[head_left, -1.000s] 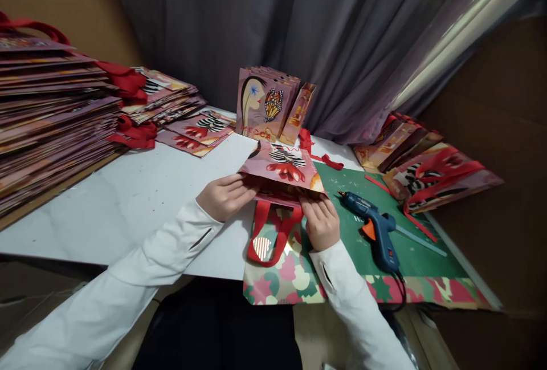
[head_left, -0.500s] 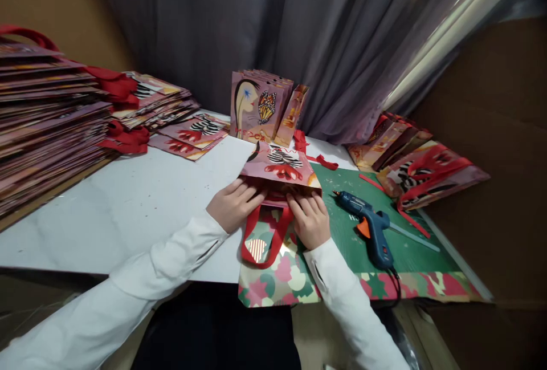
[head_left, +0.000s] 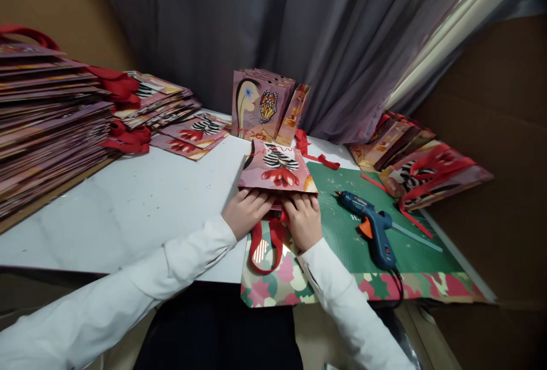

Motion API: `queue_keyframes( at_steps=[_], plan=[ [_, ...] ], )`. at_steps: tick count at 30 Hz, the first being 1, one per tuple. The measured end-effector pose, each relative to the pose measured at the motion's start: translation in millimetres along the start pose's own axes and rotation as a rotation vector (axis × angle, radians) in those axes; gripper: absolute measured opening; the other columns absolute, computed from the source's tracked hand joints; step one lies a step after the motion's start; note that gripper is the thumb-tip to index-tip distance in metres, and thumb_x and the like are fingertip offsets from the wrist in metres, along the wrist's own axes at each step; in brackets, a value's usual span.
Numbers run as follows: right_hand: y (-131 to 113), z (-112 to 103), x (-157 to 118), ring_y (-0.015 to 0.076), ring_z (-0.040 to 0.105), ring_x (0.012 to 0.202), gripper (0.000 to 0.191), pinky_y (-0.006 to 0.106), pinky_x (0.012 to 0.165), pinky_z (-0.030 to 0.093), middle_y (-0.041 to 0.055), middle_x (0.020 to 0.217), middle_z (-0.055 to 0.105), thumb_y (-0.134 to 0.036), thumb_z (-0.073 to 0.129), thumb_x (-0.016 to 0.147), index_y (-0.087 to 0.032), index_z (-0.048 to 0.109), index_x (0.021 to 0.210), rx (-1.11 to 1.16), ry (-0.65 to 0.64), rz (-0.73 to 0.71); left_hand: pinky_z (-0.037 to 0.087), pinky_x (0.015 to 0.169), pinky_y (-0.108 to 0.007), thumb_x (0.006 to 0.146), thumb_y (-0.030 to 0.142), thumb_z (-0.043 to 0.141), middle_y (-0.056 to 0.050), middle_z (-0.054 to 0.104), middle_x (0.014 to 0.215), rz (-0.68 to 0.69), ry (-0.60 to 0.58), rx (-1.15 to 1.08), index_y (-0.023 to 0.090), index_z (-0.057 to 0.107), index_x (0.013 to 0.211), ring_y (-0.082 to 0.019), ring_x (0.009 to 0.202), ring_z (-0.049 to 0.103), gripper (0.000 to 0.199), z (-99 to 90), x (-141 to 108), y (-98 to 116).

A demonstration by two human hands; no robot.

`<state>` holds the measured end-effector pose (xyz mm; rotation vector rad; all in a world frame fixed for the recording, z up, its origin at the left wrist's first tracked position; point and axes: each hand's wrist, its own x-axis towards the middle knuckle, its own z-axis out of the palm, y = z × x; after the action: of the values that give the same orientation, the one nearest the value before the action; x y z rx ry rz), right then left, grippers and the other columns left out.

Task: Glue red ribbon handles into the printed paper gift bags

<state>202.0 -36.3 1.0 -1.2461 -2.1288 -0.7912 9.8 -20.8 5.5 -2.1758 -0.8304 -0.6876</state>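
Note:
A pink printed paper gift bag [head_left: 277,170] lies in front of me, its open mouth toward my body and its zebra-striped butterfly picture facing up. My left hand [head_left: 248,214] is at the left of the mouth, fingers curled over the lower edge and their tips hidden inside the bag. At the right of the mouth, my right hand [head_left: 304,219] grips the same edge, its fingertips also out of sight. From between the hands a red ribbon handle [head_left: 267,270] hangs toward me over a camouflage-patterned sheet [head_left: 290,279].
A blue glue gun [head_left: 371,223] with a glue stick lies on the green mat [head_left: 333,233] to the right. Tall stacks of flat bags [head_left: 51,125] fill the left. Finished-looking bags stand at the back [head_left: 260,105] and right [head_left: 431,173]. Red ribbon scraps [head_left: 328,161] lie behind the mat.
The bag's upper panel has tilted flatter and its mouth looks narrower. My left hand has shifted right, and both hands are closer together. The ribbon handle has bunched narrower.

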Motion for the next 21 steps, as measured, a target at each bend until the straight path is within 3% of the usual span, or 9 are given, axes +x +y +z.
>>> queue_keyframes(
  at_steps=[5, 9, 14, 21],
  plan=[
    [15.5, -0.3, -5.3, 0.0207, 0.055, 0.101, 0.029, 0.034, 0.097, 0.031, 0.0077, 0.100, 0.072, -0.013, 0.044, 0.095, -0.018, 0.071, 0.105, -0.001, 0.100, -0.065, 0.045, 0.081, -0.033, 0.095, 0.010, 0.039, -0.009, 0.074, 0.096, 0.014, 0.047, -0.007, 0.012, 0.072, 0.100, -0.020, 0.088, 0.065, 0.033, 1.6, -3.5, -12.6],
    [24.7, -3.6, -7.2, 0.0186, 0.057, 0.093, 0.025, 0.032, 0.094, 0.034, 0.0075, 0.092, 0.072, -0.014, 0.047, 0.094, -0.017, 0.071, 0.101, 0.010, 0.150, -0.094, 0.047, 0.080, -0.032, 0.095, 0.010, 0.038, -0.009, 0.074, 0.093, 0.047, 0.091, -0.017, 0.012, 0.072, 0.094, -0.020, 0.084, 0.065, 0.034, 0.0, -3.4, -21.3],
    [25.4, -9.0, -4.8, 0.0174, 0.056, 0.083, 0.023, 0.029, 0.086, 0.036, 0.0075, 0.082, 0.070, -0.014, 0.047, 0.094, -0.014, 0.070, 0.091, -0.005, 0.182, -0.106, 0.046, 0.076, -0.030, 0.094, 0.009, 0.040, -0.005, 0.073, 0.087, 0.061, 0.146, -0.033, 0.017, 0.071, 0.084, -0.017, 0.076, 0.063, 0.034, -5.8, -1.5, -25.0],
    [21.6, -13.4, -3.1, 0.0173, 0.056, 0.084, 0.025, 0.030, 0.085, 0.036, 0.0072, 0.082, 0.069, -0.015, 0.044, 0.094, -0.016, 0.068, 0.088, -0.030, 0.215, -0.103, 0.045, 0.073, -0.029, 0.094, 0.011, 0.038, -0.004, 0.072, 0.079, 0.070, 0.204, -0.052, 0.017, 0.069, 0.082, -0.015, 0.070, 0.061, 0.034, -10.8, -0.9, -27.3]
  ],
)
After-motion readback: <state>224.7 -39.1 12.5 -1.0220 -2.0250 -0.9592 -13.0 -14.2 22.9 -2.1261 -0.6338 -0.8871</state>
